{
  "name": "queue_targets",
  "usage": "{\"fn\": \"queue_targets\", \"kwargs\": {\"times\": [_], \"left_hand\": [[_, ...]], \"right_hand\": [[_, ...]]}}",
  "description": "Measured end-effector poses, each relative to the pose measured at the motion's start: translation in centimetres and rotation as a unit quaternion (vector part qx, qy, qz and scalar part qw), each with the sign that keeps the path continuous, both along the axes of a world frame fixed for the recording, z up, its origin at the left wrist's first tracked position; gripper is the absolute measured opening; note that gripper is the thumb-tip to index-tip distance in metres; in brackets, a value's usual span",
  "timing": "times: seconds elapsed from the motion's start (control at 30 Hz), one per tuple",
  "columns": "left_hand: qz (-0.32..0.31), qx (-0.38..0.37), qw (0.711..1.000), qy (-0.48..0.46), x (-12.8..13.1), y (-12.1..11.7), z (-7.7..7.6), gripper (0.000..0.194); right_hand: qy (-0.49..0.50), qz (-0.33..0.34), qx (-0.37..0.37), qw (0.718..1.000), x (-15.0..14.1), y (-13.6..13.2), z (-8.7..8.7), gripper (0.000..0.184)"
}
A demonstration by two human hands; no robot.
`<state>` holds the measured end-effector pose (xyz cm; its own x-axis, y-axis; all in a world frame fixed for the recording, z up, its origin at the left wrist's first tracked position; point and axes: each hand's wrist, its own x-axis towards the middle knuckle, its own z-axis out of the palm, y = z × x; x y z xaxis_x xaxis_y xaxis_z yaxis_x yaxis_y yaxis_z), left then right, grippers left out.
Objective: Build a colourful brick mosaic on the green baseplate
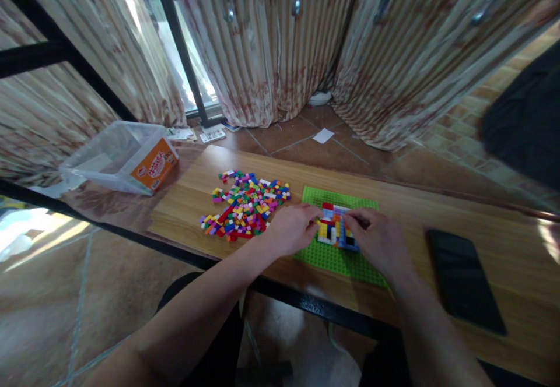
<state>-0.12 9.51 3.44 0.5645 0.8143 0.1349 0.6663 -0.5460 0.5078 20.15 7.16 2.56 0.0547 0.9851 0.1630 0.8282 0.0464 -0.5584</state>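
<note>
A green studded baseplate [336,263] lies on the wooden table, carrying a low toy-brick build [335,229] in red, yellow, white, blue, orange and black. My left hand [294,229] is at the build's left edge, with thumb and fingers pinched close together beside yellow bricks. From the right, my right hand [378,240] reaches over the build's right part with bent, closed fingertips touching it or just above. Anything between the fingertips of either hand is too small or hidden to name. The right hand covers some of the build's right side.
Left of the baseplate spreads a pile of loose colourful bricks [245,206]. A clear plastic box [118,159] with an orange label stands beyond the table's left end. A black phone [464,279] lies to the right. Patterned curtains [271,55] hang behind the table [406,200].
</note>
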Motion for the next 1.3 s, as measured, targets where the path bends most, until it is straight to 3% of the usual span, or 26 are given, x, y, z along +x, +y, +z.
{"fn": "queue_targets", "kwargs": {"times": [0.23,0.63,0.97,1.3], "left_hand": [[0.021,-0.007,1.0,-0.007,1.2,0.0,-0.3,0.02],[0.036,-0.082,0.993,-0.074,3.4,0.3,-0.8,0.015],[0.008,-0.083,0.992,-0.099,3.6,0.3,-1.3,0.018],[0.035,-0.089,0.989,-0.109,3.7,0.2,-1.4,0.025]], "right_hand": [[0.001,-0.007,0.002,1.0,0.0,-0.1,0.1,0.023],[0.007,0.005,-0.003,1.0,0.1,0.0,0.0,0.023],[-0.005,-0.001,-0.002,1.0,0.1,0.0,0.0,0.024],[0.011,0.007,-0.003,1.0,0.0,-0.1,0.2,0.025]]}}
